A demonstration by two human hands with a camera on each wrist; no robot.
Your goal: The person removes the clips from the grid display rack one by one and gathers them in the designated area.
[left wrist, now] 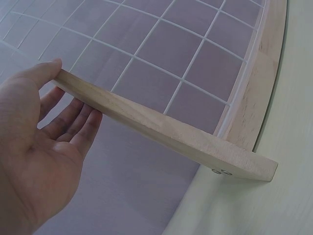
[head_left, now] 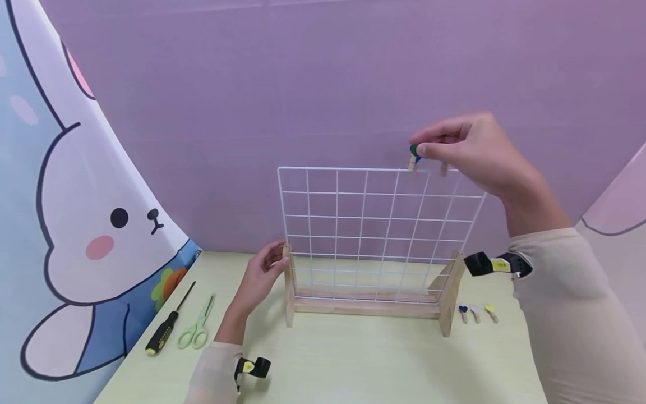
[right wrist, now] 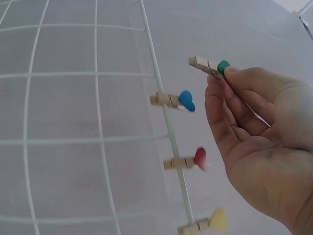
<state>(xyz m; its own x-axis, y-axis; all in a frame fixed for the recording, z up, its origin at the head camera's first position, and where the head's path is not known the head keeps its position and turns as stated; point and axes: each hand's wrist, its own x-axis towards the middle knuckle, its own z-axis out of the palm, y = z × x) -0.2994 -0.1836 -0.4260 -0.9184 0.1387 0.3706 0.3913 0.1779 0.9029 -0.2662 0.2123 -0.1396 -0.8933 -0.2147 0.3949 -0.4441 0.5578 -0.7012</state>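
- White wire grid (head_left: 361,217)
- Clothespins (right wrist: 171,100): green top (right wrist: 223,66), blue heart (right wrist: 186,101), red heart (right wrist: 200,159), yellow heart (right wrist: 218,220)
- Light green scissors (head_left: 199,325)
- Black-and-yellow screwdriver (head_left: 164,332)
- Pale yellow tabletop (head_left: 353,359)
- Purple backdrop (head_left: 328,84)
- Rabbit-print curtain (head_left: 91,202)

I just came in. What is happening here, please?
A person's right hand pinches a wooden clothespin with a green top, not clipped to the white wire grid. The left hand holds the grid's pale wooden side support. Wooden clothespins with blue, red and yellow tops are clipped along the grid's top edge; three more lie on the pale green table.
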